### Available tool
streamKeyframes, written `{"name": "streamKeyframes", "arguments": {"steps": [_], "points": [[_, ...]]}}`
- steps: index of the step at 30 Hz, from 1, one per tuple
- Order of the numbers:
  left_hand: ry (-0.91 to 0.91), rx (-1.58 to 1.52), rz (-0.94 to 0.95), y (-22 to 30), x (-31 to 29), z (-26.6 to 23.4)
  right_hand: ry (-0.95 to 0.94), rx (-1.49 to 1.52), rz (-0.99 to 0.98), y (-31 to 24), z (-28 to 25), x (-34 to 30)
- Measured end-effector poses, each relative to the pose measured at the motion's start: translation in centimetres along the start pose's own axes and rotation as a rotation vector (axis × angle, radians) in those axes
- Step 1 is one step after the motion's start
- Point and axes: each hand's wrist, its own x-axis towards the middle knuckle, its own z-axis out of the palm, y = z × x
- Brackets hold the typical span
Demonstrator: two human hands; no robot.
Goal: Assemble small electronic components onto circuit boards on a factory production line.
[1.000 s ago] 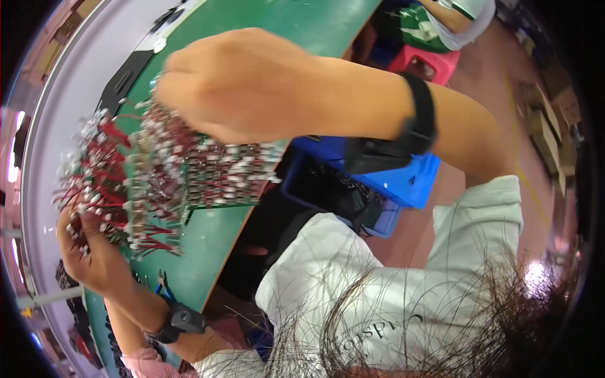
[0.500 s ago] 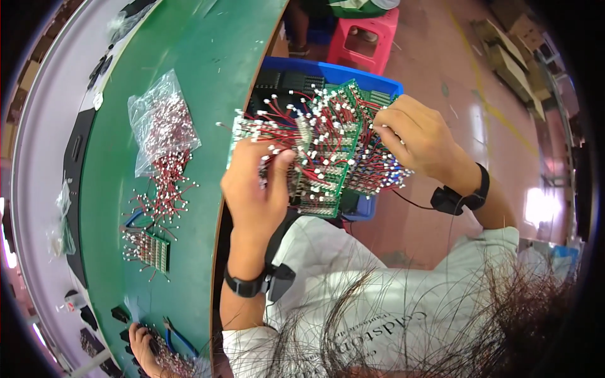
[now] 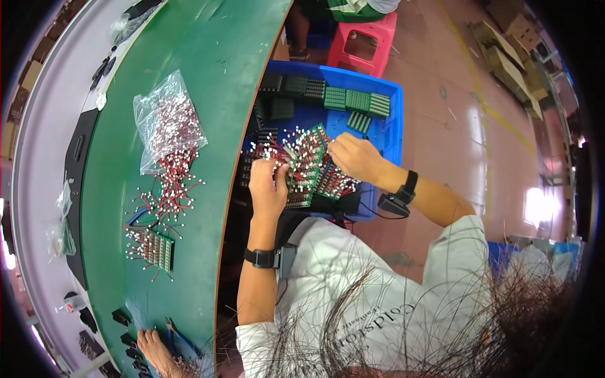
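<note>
Two green circuit boards (image 3: pixel 317 157), thick with red wires ending in small white connectors, are held tilted over the near part of a blue bin (image 3: pixel 393 142). My left hand (image 3: pixel 268 189) grips their left side, with its thumb raised beside the wires. The right hand (image 3: pixel 354 157) pinches the upper right edge of the boards, its fingertips partly hidden. More wires hang below the right hand. Farther back in the bin lie stacks of green boards (image 3: pixel 357 101) and black parts (image 3: pixel 282 108).
On the green table (image 3: pixel 220 75) at left lie a clear bag (image 3: pixel 173 123) of wired connectors, a wired board (image 3: pixel 157 249) and pliers (image 3: pixel 179 337). Another person's hand (image 3: pixel 154 353) is at the lower left. A pink stool (image 3: pixel 362 47) stands beyond the bin.
Both hands have brought the boards lower and nearer to my body, and the right hand has shifted left. More of the bin's contents now show behind them.
</note>
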Motion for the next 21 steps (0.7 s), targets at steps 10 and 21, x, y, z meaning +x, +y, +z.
{"name": "streamKeyframes", "arguments": {"steps": [10, 21], "points": [[-0.109, -0.04, -0.257, -7.0, -7.5, 6.2, -0.1, 0.033, 0.05, -0.1, 10.3, -5.3], [-0.121, 0.026, -0.357, -8.8, -8.3, 2.6, -0.063, 0.111, 0.116, -3.9, 13.0, -4.9]]}}
